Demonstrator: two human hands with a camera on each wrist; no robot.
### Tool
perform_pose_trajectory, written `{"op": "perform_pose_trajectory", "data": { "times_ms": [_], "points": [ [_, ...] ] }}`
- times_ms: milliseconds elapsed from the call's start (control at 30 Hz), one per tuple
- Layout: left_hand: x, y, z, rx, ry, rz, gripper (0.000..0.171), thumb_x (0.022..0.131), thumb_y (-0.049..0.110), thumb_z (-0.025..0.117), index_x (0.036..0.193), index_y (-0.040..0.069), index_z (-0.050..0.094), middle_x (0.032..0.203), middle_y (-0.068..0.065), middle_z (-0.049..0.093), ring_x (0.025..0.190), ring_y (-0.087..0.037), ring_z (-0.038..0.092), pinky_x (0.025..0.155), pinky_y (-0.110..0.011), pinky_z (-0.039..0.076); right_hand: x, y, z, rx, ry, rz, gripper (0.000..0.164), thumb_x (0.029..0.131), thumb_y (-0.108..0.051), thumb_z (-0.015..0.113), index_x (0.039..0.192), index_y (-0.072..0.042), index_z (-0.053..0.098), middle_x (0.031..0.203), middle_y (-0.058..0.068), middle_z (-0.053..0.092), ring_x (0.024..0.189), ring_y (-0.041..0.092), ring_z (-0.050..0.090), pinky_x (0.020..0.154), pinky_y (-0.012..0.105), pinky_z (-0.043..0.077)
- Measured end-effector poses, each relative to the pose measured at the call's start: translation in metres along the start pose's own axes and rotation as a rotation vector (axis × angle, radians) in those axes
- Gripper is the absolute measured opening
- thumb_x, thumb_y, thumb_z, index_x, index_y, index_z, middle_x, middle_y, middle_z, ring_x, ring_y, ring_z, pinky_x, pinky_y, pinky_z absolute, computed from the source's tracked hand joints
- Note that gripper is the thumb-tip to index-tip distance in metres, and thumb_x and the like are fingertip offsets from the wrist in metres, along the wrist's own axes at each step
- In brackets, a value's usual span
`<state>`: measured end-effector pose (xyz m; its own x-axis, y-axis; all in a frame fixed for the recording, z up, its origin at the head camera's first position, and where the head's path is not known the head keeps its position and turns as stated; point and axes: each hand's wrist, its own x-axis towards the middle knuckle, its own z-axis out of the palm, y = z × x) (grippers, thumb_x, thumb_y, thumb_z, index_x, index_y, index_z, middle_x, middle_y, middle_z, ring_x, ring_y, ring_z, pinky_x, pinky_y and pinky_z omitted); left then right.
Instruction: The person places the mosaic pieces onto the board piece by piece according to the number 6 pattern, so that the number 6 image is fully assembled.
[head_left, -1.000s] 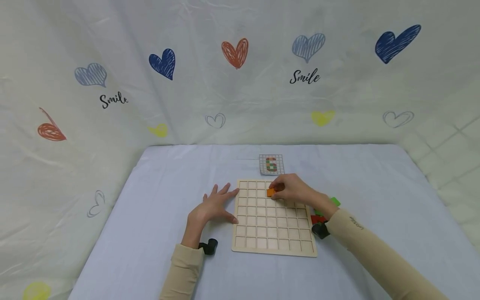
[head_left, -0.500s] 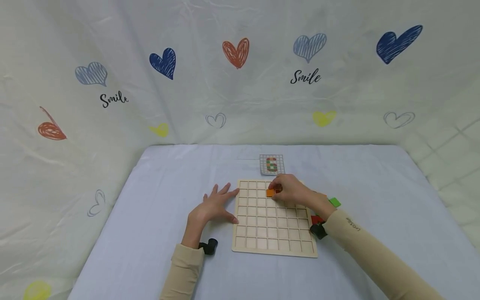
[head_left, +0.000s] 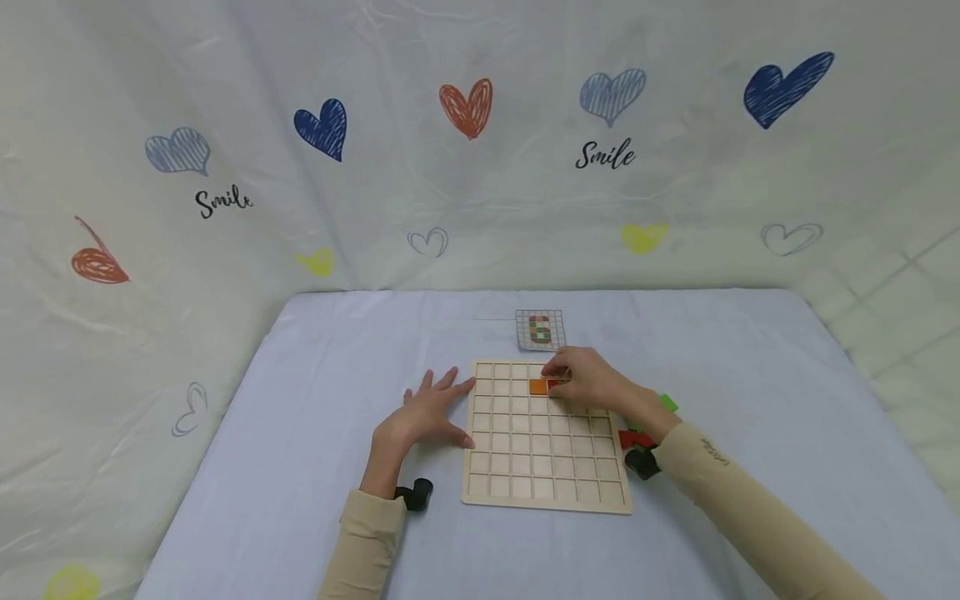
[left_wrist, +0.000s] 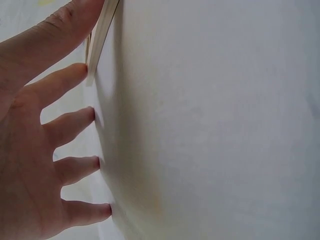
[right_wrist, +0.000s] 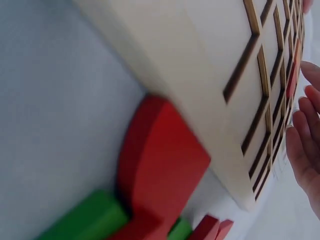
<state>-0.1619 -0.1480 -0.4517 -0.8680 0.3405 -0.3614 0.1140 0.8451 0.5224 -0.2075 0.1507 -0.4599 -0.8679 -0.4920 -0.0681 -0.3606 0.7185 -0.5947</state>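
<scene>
A square wooden grid board (head_left: 522, 463) lies on the white-covered table. In its second row from the back sits an orange tile (head_left: 537, 387). Just right of that, my right hand (head_left: 592, 383) has thumb and fingertips at a red tile (head_left: 552, 384), mostly covered by the fingers. In the right wrist view, the red tile (right_wrist: 291, 82) lies low in the grid by the thumb tip. My left hand (head_left: 423, 417) is spread at the board's left edge, with thumb and index touching the rim. Seen from the left wrist, its other fingertips (left_wrist: 92, 114) rest on the table.
A pattern card (head_left: 540, 317) with a coloured grid figure lies behind the board. Beside the board's right edge are loose red tiles (head_left: 633, 438), one a rounded red tile (right_wrist: 167, 155), and green tiles (head_left: 668, 402). Part of this pile is under my right forearm.
My right hand has shifted slightly right off the orange tile, which now lies flat in its square. More of the red tile beside it shows. The left hand stays in place.
</scene>
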Motion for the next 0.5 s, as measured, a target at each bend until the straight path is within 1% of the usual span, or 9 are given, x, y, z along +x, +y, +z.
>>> {"op": "perform_pose_trajectory", "data": {
  "times_ms": [100, 300, 500],
  "points": [
    [-0.001, -0.001, 0.000, 0.006, 0.002, 0.003, 0.102, 0.074, 0.035, 0.093, 0.160, 0.026, 0.040, 0.173, -0.007, 0.017, 0.159, -0.045, 0.000, 0.121, -0.074, 0.005, -0.005, 0.003, -0.007, -0.003, 0.017, 0.026, 0.021, 0.088, -0.011, 0.080, 0.108, -0.003, 0.078, 0.102, 0.005, 0.071, 0.095, 0.021, 0.067, 0.084, 0.039, 0.059],
    [-0.001, -0.001, 0.000, 0.001, 0.005, 0.002, 0.102, 0.074, 0.035, 0.093, 0.160, 0.026, 0.039, 0.173, -0.008, 0.017, 0.159, -0.045, 0.000, 0.121, -0.075, 0.005, -0.019, 0.011, -0.020, 0.006, 0.054, 0.070, 0.020, 0.089, -0.009, 0.075, 0.108, -0.001, 0.077, 0.101, 0.006, 0.073, 0.091, 0.021, 0.066, 0.082, 0.039, 0.059],
    [0.000, 0.000, 0.001, 0.002, 0.000, 0.009, 0.102, 0.074, 0.035, 0.093, 0.160, 0.026, 0.039, 0.173, -0.008, 0.017, 0.159, -0.046, 0.000, 0.121, -0.075, 0.005, -0.039, 0.023, -0.028, -0.030, 0.064, 0.078, 0.018, 0.090, -0.009, 0.077, 0.106, -0.001, 0.077, 0.098, 0.005, 0.073, 0.089, 0.019, 0.065, 0.081, 0.037, 0.058]
  ]
}}
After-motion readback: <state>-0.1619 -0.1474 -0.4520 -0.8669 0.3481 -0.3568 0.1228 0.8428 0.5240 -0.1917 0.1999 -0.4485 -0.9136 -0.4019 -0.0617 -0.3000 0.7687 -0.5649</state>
